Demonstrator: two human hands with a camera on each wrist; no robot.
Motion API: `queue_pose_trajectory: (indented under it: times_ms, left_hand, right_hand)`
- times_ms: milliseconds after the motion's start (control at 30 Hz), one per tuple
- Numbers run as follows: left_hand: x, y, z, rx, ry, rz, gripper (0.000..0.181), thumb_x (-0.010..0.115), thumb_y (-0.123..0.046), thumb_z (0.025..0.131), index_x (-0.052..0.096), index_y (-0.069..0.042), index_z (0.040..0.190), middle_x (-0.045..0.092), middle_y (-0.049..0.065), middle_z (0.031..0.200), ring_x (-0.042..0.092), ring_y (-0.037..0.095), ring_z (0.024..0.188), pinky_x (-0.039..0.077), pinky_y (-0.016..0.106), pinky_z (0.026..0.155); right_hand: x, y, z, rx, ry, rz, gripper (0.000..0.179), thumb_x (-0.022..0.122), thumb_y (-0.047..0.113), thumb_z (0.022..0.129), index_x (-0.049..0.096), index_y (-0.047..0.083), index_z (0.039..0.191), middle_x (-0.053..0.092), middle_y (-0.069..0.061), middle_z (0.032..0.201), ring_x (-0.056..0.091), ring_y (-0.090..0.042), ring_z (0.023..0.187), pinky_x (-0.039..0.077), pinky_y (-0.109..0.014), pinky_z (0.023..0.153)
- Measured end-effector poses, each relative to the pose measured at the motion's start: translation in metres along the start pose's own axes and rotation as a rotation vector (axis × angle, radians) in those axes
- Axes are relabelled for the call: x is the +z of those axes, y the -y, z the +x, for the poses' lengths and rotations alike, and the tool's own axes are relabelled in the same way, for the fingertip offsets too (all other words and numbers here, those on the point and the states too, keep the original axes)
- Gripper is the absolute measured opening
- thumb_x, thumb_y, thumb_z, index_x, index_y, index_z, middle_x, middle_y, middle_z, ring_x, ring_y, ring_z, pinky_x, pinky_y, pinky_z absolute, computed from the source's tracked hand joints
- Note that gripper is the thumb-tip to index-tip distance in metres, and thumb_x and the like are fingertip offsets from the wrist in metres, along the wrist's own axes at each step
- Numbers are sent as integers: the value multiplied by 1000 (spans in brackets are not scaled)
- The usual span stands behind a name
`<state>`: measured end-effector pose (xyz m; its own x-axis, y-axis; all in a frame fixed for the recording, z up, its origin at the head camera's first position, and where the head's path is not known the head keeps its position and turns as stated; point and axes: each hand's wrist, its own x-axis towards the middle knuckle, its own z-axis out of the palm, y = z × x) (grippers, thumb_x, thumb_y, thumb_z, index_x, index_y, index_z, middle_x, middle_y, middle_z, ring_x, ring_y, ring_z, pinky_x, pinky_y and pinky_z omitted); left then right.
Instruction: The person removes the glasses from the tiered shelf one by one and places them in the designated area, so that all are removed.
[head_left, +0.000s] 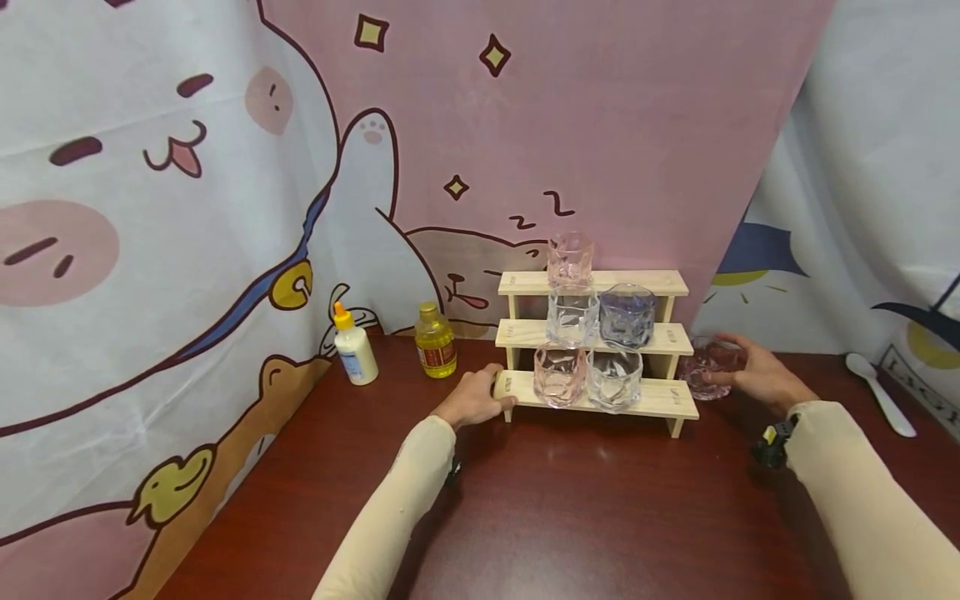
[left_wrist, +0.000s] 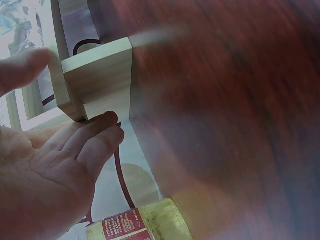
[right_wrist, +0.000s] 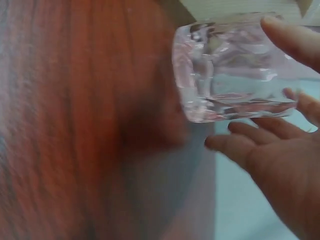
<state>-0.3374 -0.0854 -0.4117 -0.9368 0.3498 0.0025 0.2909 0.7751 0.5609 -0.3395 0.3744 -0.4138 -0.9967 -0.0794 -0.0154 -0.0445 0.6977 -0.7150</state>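
A three-step wooden display stand (head_left: 660, 398) stands near the backdrop. My left hand (head_left: 474, 398) grips the left end of its lowest step, thumb over the step and fingers behind its side panel (left_wrist: 100, 75). On the right, my right hand (head_left: 761, 372) holds a pink glass tumbler (right_wrist: 235, 75) between thumb and fingers, beside the stand's right end. One pink tumbler (head_left: 570, 260) occupies the top step. The middle step bears a clear tumbler (head_left: 573, 317) and a blue-grey one (head_left: 627, 317); the lowest carries a pink tumbler (head_left: 559, 375) and a clear one (head_left: 615, 379).
Left of the stand are a yellow oil bottle (head_left: 436, 343) and a white glue bottle (head_left: 355, 350) with an orange tip. A white spoon (head_left: 881, 393) lies at the far right. Behind the dark red table (head_left: 585, 500) hangs a cartoon cloth (head_left: 637, 125).
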Motion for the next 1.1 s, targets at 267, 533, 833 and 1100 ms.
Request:
queue_pose_trajectory:
  times_ms: [267, 533, 833, 1100]
  left_hand:
    - [1, -3, 0, -2, -1, -2, 64, 71, -30, 93, 45, -4, 145, 66, 18, 123, 59, 23, 100, 49, 40, 91]
    - [0, -3, -1, 7, -16, -5, 65, 71, -30, 92, 45, -3, 145, 66, 18, 124, 60, 24, 103, 50, 41, 92]
    - [2, 0, 0, 7, -10, 3, 64, 71, -31, 92, 46, -3, 145, 66, 18, 122, 59, 24, 100, 49, 39, 89]
    - [0, 0, -1, 11, -11, 3, 63, 71, -30, 92, 46, -3, 144, 66, 18, 120, 59, 23, 98, 49, 39, 87]
  right_hand:
    - [-26, 33, -4, -17, -2, -143, 106, 75, 24, 87, 1, -6, 157, 18, -49, 151, 22, -67, 136, 31, -75, 103]
    - [-41, 89, -5, -114, -76, -141, 96, 70, 19, 92, 5, -2, 159, 18, -42, 156, 20, -64, 140, 25, -74, 107]
    - [-42, 140, 2, -206, -123, -128, 84, 66, 11, 94, 15, 3, 160, 26, -35, 158, 26, -57, 143, 27, -73, 108]
    - [-31, 181, 19, -254, -140, -41, 81, 67, 12, 93, 21, 5, 159, 31, -30, 158, 31, -53, 143, 28, -68, 112]
